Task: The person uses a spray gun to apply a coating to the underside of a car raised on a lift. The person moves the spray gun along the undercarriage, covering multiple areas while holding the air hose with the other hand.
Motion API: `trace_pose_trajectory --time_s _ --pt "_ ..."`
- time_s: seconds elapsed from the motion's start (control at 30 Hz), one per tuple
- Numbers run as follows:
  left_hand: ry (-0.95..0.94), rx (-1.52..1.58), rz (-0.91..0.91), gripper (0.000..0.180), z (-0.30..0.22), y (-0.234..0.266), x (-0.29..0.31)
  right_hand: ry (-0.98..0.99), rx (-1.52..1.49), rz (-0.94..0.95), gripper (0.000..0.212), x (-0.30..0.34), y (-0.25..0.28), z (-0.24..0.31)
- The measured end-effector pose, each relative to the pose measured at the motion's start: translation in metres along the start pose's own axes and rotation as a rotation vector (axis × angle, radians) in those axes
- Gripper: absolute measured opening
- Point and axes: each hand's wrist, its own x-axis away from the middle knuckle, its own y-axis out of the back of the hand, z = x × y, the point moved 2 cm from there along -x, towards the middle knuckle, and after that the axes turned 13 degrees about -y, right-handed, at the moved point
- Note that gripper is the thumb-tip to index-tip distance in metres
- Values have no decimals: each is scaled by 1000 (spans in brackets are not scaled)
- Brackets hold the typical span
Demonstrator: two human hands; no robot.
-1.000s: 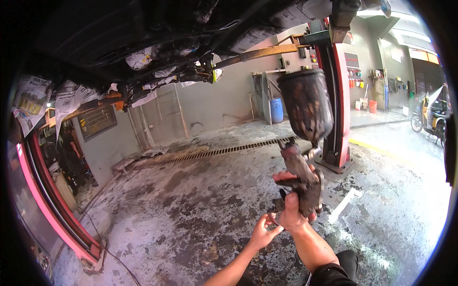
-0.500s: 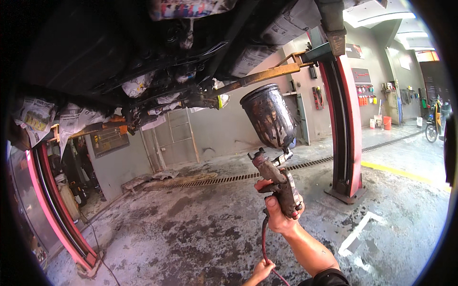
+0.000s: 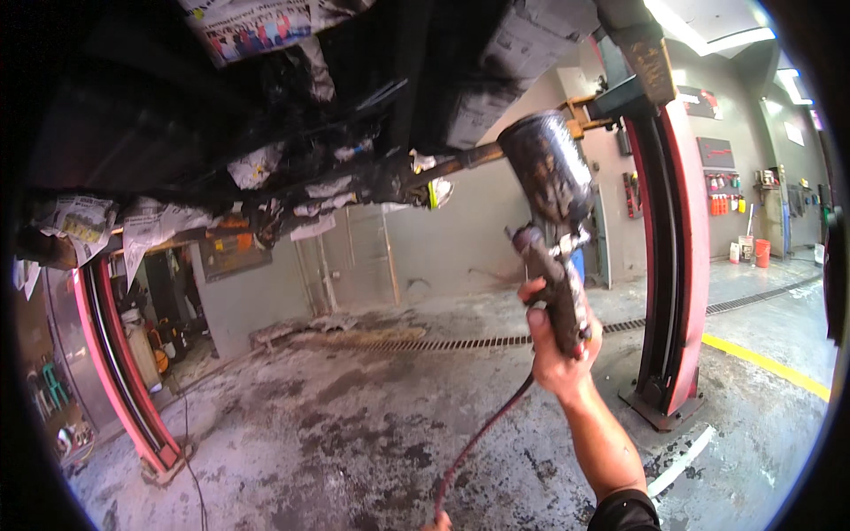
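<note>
My right hand (image 3: pixel 564 356) is closed around the grip of a grimy spray gun (image 3: pixel 558 281), raised in front of me right of centre. A dark, paint-streaked cup (image 3: pixel 544 168) sits on top of the gun, tilted to the left, just below the raised vehicle's underside (image 3: pixel 292 124). From the gun's handle a dark red air hose (image 3: pixel 478 434) curves down to the lower edge. There my left hand (image 3: pixel 438 524) grips the hose, though most of that hand is cut off by the frame. Newspaper sheets (image 3: pixel 266 34) cover parts of the blackened underside.
Red lift posts stand at right (image 3: pixel 680 292) and left (image 3: pixel 128 367). A lift arm (image 3: pixel 478 157) reaches under the vehicle. A drain grate (image 3: pixel 460 343) crosses the stained floor. A black cable (image 3: pixel 197 478) lies by the left post. A red bucket (image 3: pixel 762 254) stands far right.
My right hand and the spray gun have moved up and to the right, nearer the underside. My left hand has dropped toward the lower edge, still on the hose. The view has shifted slightly.
</note>
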Motion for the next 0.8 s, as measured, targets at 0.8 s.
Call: trace_pose_trajectory --time_s 0.8 --pt "-887 409 -676 36 -261 230 -1 -193 197 -333 32 -177 35 -139"
